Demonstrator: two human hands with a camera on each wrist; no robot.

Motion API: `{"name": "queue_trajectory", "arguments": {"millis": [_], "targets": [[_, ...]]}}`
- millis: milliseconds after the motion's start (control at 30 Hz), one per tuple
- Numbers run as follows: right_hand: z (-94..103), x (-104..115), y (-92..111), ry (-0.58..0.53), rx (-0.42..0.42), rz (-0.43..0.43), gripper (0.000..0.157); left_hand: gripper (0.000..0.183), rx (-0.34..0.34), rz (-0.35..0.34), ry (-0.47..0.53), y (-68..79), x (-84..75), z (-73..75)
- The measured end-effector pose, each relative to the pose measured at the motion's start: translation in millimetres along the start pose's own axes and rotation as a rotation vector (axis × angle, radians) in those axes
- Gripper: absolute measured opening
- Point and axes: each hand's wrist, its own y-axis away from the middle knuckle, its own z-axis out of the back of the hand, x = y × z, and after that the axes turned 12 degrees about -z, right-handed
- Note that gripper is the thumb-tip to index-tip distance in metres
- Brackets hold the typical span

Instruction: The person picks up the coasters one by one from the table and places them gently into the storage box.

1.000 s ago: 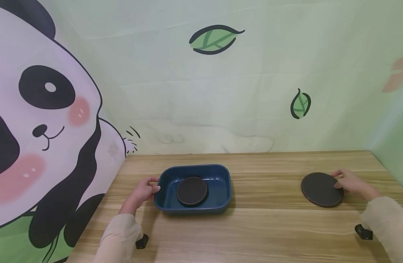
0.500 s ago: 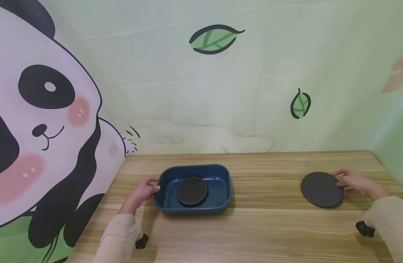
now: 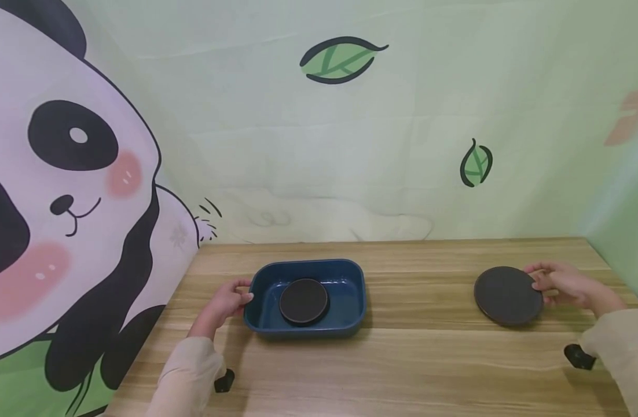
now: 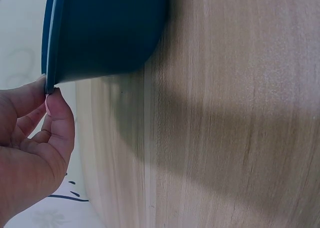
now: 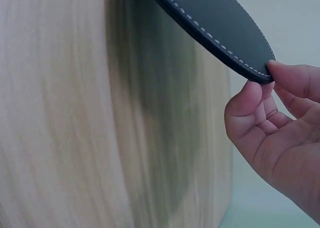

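A deep blue rectangular dish (image 3: 345,301) with rounded corners stands on the wooden table, left of centre. My left hand (image 3: 227,301) pinches its left rim between thumb and fingers, as the left wrist view also shows at the dish wall (image 4: 105,32). Inside the dish lies a round black coaster (image 3: 303,301). Over on the right, my right hand (image 3: 566,286) pinches the right edge of a larger round black coaster (image 3: 508,295). White stitching runs round this coaster (image 5: 215,22) in the right wrist view, where it is held tilted above the table, its shadow below.
The wood-grain table (image 3: 418,370) ends at a back edge against a pale green cloth backdrop (image 3: 402,145) printed with leaves. A large panda print (image 3: 79,191) covers the left side. Black wrist devices (image 3: 579,356) hang below both sleeves.
My right hand has lifted the larger black coaster slightly off the table, its grip shifting a little at the edge. The left hand and the blue dish have stayed put.
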Motion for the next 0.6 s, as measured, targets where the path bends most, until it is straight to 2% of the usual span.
{"name": "queue_trajectory", "arguments": {"millis": [100, 133, 233, 467, 600], "targets": [[-1.5, 9, 2, 0.001, 0.003, 0.004, 0.037, 0.037, 0.002, -0.007, 0.006, 0.4, 0.1, -0.1], [-3.8, 13, 3, 0.015, -0.026, -0.016, 0.039, 0.037, 0.005, -0.01, 0.005, 0.3, 0.0, 0.2], [-4.4, 21, 3, -0.018, -0.021, -0.005, 0.026, 0.037, 0.007, -0.007, 0.003, 0.1, -0.6, 0.9], [-12.9, 36, -2, -0.133, 0.026, 0.057, 0.025, 0.038, 0.001, 0.002, 0.007, 1.0, -1.4, 0.7], [-22.6, 47, -5, -0.238, 0.072, 0.092, 0.025, 0.038, 0.002, -0.002, 0.013, 1.1, -0.4, 0.2]]}}
